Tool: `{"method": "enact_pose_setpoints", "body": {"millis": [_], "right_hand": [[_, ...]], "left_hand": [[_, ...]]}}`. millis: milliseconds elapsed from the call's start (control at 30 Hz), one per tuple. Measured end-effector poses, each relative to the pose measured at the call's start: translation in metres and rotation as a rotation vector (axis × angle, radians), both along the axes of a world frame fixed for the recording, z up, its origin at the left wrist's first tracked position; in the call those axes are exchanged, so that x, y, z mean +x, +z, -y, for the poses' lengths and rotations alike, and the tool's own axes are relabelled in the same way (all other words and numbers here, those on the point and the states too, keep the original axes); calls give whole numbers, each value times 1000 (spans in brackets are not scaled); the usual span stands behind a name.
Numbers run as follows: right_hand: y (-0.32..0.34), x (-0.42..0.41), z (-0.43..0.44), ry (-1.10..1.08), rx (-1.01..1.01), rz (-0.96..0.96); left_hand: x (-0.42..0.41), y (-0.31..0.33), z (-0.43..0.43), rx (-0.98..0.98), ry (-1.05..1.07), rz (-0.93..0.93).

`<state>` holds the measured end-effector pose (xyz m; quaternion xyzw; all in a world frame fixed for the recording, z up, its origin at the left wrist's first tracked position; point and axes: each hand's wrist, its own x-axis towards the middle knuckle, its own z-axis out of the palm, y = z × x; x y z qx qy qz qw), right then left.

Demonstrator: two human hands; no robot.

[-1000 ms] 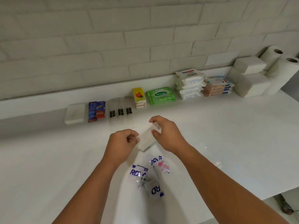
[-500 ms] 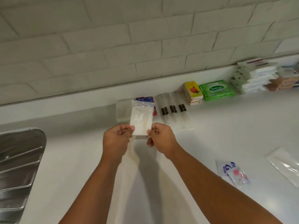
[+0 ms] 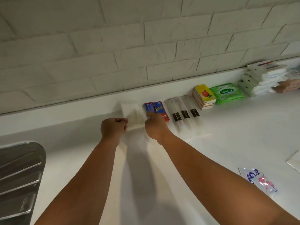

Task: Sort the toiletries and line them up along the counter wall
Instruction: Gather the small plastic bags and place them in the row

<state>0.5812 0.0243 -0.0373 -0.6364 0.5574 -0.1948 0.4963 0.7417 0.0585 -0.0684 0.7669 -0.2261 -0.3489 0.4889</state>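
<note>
Head view, read left to right. A ribbed stainless-steel sink drainboard [image 3: 21,176] occupies the lower left corner, set into the white counter [image 3: 73,143], which ends in a low white upstand below a white-painted brick wall [image 3: 129,46].

The left hand [image 3: 113,129] is curled into a loose fist, thumb and forefinger pinching the lower left corner of a flat clear-plastic pouch with white contents [image 3: 134,114]. The right hand [image 3: 155,127] is likewise curled and pinches the pouch's lower right edge. The pouch sits at the left end of the row along the upstand, just beside the blue and red toothpaste boxes [image 3: 155,108]. Blur hides whether it rests flat or is lifted.

Further right in the row:
- clear-wrapped toothbrushes with black labels [image 3: 183,114], side by side
- a stack of small yellow soap boxes [image 3: 203,96]
- a green soft pack of wipes [image 3: 227,93]
- a stack of white soft packs [image 3: 263,78]
- peach-coloured packs [image 3: 290,84], cut by the frame edge

Well apart from the row, at lower right, lie loose blue-and-white and pink-printed sachets [image 3: 259,179] and, beyond them, a clear flat pouch [image 3: 294,159] at the edge.
</note>
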Motion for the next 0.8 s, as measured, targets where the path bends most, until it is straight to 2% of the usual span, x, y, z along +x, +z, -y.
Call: {"method": "enact_pose_setpoints", "body": {"millis": [167,333,500,667,800], "right_hand": [[-6,11,1,52,55,-34],[-7,15,7,135,49,-122],[-7,11,7,121,74,-53],[4,-6,1,156,-28,-9],[12,-39,-15,191,-107,-25]], "left_hand": [[5,-15,8,84,-55,160],[9,-23,13,89,-54,186],[6,-17,9,123,-76,280],[-12,3,-11,99,-104,445],[-51,18,-34,-1,-147,464]]}}
